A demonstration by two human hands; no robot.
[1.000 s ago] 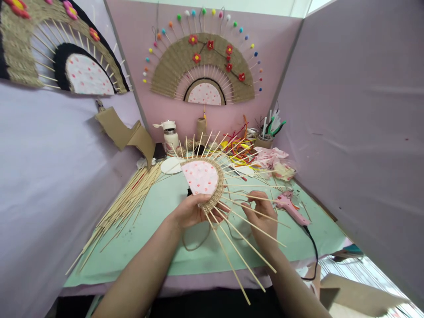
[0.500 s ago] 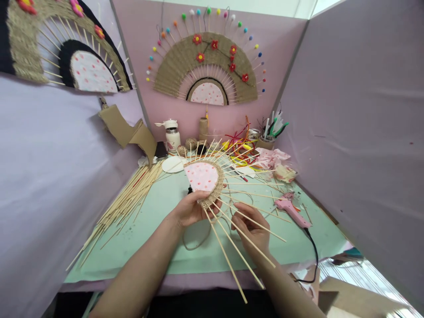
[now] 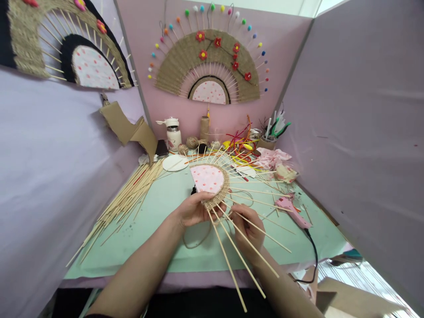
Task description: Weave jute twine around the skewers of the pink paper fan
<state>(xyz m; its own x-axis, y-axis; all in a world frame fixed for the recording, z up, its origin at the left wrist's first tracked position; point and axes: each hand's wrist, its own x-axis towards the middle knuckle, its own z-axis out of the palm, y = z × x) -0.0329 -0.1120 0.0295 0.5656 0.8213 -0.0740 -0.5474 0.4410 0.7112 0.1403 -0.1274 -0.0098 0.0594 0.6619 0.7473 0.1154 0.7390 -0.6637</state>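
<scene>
My left hand (image 3: 197,210) grips the lower edge of a half-round woven fan (image 3: 208,179), thumb on top and fingers beneath. Its centre is pink dotted cloth, bordered by a band of woven twine, and thin wooden sticks (image 3: 255,192) spread out from it like rays. Just right of that band, my right hand (image 3: 248,227) is closed among the lower sticks, its fingertips pinched on the twine (image 3: 228,213); the exact grip is partly hidden. A loop of the same twine (image 3: 198,244) hangs below the fan over the table.
Loose sticks (image 3: 122,201) lie piled at the left. A pink glue gun (image 3: 293,212) with a black cord rests at the right. Along the back stand a white bottle (image 3: 173,138), twine balls (image 3: 192,142) and coloured pipe cleaners (image 3: 243,143). A finished fan (image 3: 180,66) hangs on the wall.
My right hand has moved slightly left and its fingers have closed into a pinch near the woven band. The fan has shifted a little right and down in view.
</scene>
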